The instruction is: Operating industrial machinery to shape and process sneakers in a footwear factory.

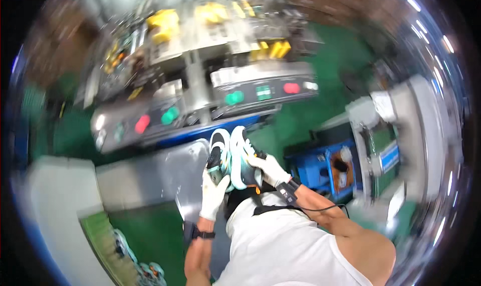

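Note:
A pair of sneakers is held side by side in front of my body, pale turquoise and white soles with dark uppers. My left hand (213,192), in a white glove, grips the heel end of the left sneaker (217,153). Around the side of the right sneaker (239,158) closes my right hand (270,168), also gloved in white. An orange tab shows at that sneaker's lower end. The two shoes touch or nearly touch each other. Both wrists wear dark bands, and a cable runs from the right one.
Beyond the shoes stands a blurred machine with a control panel (265,88) of red and green buttons. A grey metal table (175,168) lies to the left. More sneakers (150,273) sit on a green conveyor at lower left. Blue bins (313,170) stand on the right.

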Tool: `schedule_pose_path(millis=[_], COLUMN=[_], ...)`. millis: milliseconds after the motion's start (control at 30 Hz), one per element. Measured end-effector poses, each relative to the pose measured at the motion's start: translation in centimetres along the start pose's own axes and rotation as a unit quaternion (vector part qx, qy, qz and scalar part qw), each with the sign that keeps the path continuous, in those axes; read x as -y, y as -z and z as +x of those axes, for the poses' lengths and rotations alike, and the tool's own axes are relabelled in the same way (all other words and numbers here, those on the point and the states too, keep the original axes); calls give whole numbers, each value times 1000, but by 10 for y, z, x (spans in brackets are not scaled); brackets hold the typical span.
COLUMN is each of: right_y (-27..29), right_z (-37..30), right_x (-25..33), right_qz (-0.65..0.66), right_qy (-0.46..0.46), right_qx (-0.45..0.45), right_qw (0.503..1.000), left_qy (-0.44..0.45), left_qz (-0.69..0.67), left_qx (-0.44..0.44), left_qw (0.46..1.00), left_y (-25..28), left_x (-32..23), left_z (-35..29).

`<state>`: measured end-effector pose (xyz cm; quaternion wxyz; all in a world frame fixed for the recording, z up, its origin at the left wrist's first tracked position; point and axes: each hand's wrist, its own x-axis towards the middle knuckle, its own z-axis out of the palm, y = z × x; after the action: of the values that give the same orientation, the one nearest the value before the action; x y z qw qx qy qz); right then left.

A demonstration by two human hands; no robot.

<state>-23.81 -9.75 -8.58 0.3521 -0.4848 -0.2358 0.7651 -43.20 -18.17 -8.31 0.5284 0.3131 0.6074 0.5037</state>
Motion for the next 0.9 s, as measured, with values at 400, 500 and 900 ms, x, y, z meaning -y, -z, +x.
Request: schedule_pose_path(millis=[400, 500, 900], right_y=[288, 351, 573], right_z=[-244, -294, -296], right_x=[104, 140, 227], right_qz=[129, 38, -67], right_qy=[394, 355, 197], right_qx=[-493, -618, -729], right_qw=[765, 701, 652], left_qy=[-84, -252, -429], left_qz=[91, 137, 236], left_qx=[493, 540, 495], left_qw=[861, 791, 717], left_y=[-380, -493, -748], left_x=[-82, -82, 0], left_z=[11, 26, 25])
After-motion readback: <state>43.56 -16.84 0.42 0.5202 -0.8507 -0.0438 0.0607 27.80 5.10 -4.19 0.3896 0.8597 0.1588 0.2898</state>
